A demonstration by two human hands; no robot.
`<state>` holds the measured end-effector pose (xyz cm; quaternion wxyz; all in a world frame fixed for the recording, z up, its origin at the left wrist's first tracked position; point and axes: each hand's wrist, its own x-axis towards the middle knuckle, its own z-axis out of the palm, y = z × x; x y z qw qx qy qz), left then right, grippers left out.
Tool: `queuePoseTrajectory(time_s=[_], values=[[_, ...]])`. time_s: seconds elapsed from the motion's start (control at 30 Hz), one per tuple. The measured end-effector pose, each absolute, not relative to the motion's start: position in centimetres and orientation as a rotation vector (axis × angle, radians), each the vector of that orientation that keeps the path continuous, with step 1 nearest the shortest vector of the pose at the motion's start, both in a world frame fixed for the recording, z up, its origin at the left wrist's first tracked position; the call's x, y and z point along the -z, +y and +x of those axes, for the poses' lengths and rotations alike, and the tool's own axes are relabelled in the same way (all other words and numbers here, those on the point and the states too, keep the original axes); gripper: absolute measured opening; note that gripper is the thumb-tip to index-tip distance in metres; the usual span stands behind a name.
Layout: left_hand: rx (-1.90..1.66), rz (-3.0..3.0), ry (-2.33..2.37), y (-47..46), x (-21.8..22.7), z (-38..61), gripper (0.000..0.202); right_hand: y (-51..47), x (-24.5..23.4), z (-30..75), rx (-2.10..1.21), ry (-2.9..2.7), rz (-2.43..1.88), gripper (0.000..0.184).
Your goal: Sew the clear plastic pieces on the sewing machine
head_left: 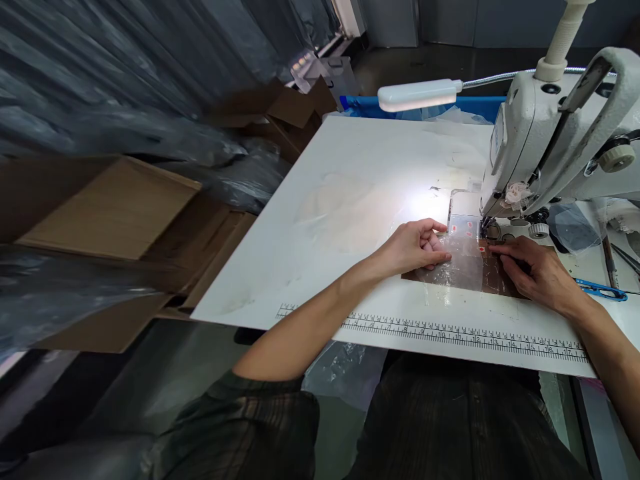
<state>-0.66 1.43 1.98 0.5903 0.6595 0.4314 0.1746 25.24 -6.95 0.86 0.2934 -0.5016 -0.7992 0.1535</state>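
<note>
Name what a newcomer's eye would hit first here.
The white sewing machine fills the right side, with bright glare on the tabletop just left of it. Near its needle area lies clear plastic with small red marks. Open cardboard boxes crowd the left.

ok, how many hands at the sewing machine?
2. The left hand is at the clear plastic film; the right hand is at the brown sheet, just below the sewing machine. No others show.

2 hands [417, 245] [537, 272] (1 sew. mach. [523, 127])
</note>
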Motion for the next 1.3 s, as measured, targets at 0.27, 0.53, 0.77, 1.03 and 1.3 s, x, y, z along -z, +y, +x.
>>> queuePoseTrajectory(time_s=[0.27,0.53,0.77,1.03,1.3], values=[[-0.452,1.582,0.957,1.5,-1.3,-0.8,0.053,-7.6,-1.4,25.1,-0.406,-2.344,-1.231,0.032],[-0.602,1.943,1.073,1.4,-1.8,-0.8,0.049,-7.5,-1.0,25.0,-0.271,-2.397,-1.166,0.033],[-0.460,2.931,0.602,1.0,-1.4,1.5,0.029,-7.7,-0.7,24.9,-0.300,-2.363,-1.204,0.031],[-0.188,3.078,0.535,2.9,-1.5,2.9,0.040,-7.6,0.1,24.4,-0.217,-2.268,-1.368,0.033],[-0.241,3.057,0.609,3.9,-1.5,2.8,0.043,-7.6,0.6,24.1,-0.112,-2.236,-1.421,0.033]])
